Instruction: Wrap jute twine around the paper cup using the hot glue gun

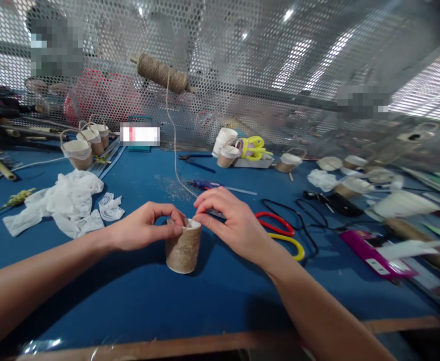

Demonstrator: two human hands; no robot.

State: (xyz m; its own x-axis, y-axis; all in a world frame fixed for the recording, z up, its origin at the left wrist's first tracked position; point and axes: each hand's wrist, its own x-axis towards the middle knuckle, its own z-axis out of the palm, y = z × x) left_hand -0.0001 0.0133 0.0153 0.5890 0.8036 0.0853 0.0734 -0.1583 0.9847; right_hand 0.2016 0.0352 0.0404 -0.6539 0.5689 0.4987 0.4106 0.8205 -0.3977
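Observation:
On the blue table in front of me stands a paper cup [183,253] wrapped in brown twine, its white bottom edge showing. My left hand [145,229] grips its rim, thumb outside and fingers over the top. Close by on the right, my right hand [235,223] is closed in a pinch at the twine strand [175,150], just above the rim. That strand runs up to a twine spool [162,74] hung on a rod against the perforated metal screen. What lies inside the cup is mostly hidden by my fingers.
White lace fabric [67,200] lies left, with handled cups [79,154] behind. Pliers [197,161], a blue-handled tool [208,185] and yellow-handled scissors [255,148] are at the back. Red-and-yellow handles [276,223], black cord and a purple power strip [378,253] lie right.

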